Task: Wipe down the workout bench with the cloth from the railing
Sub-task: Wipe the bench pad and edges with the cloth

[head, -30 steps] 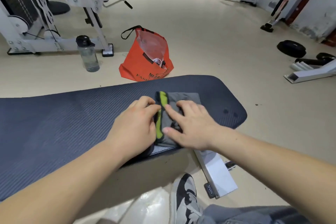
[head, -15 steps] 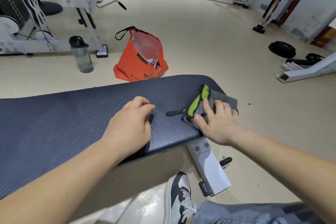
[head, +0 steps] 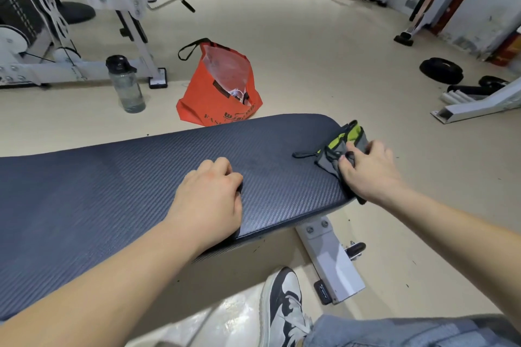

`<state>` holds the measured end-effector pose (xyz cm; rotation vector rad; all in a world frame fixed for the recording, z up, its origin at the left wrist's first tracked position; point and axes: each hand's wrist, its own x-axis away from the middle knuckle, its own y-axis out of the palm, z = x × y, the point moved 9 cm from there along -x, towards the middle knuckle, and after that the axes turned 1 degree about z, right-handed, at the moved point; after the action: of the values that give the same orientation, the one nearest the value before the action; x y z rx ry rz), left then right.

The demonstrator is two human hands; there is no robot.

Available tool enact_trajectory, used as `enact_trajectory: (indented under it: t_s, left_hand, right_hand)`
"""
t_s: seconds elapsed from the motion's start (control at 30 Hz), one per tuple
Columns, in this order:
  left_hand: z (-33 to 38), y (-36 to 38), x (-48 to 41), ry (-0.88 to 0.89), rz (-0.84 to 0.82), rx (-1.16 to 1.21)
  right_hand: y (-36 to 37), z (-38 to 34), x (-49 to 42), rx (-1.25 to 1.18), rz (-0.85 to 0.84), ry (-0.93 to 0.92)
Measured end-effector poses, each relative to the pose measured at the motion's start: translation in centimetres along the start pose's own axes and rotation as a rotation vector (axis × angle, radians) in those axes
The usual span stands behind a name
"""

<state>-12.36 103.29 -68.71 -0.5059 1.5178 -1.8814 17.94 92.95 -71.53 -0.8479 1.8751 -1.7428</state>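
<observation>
The workout bench (head: 127,177) has a dark ribbed pad that runs from the left edge to a rounded end at the right. At that right end lies a grey cloth with a lime-green stripe (head: 342,144), bunched up and partly hanging off the pad's edge. My right hand (head: 366,170) grips the cloth, fingers curled into it. My left hand (head: 210,197) rests on the pad near its front edge with the fingers curled under; it holds nothing that I can see.
An orange bag (head: 220,87) and a water bottle (head: 127,84) stand on the floor beyond the bench. White gym machines (head: 56,36) fill the far left. Weight plates (head: 441,70) and a white frame lie at the right. My shoe (head: 282,304) is below the bench's leg (head: 329,259).
My right hand has slid the cloth rightward along the pad to its end, and the cloth has bunched up. My left hand let go of the cloth and has stayed in place.
</observation>
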Motion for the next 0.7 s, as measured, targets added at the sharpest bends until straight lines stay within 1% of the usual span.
enact_trajectory:
  t_s: [0.1,0.23,0.3,0.33,0.4,0.53,0.6,0.7]
  left_hand:
    - [-0.3,0.1,-0.4,-0.03,-0.031,-0.014]
    - [-0.7,0.1,-0.9,-0.047,-0.052,0.036]
    - [-1.2,0.1,-1.2,-0.054,-0.055,0.056]
    - [-1.4,0.1,-1.3,-0.057,-0.055,0.066]
    - [-2.0,0.0,-1.7,-0.064,-0.045,0.09]
    - [-3.1,-0.1,-2.2,-0.092,-0.03,0.148]
    - [-3.6,-0.2,-2.4,-0.096,-0.021,0.159]
    - [-4.5,-0.7,-2.4,-0.112,-0.006,0.172]
  right_hand:
    - [-0.1,-4.7,3.5,0.126,0.037,-0.143]
    - [1.2,-12.2,8.6,0.14,0.031,-0.483]
    - [1.6,-13.9,8.3,0.167,-0.009,-0.585]
    - [1.5,-14.0,7.2,0.184,-0.026,-0.599]
    - [1.3,-13.1,3.9,0.176,-0.026,-0.549]
    - [0.5,-7.6,-3.6,0.085,-0.013,-0.271]
    - [0.6,-5.3,-5.3,0.033,-0.035,-0.132]
    - [0.8,-5.4,-5.8,0.03,-0.026,-0.028]
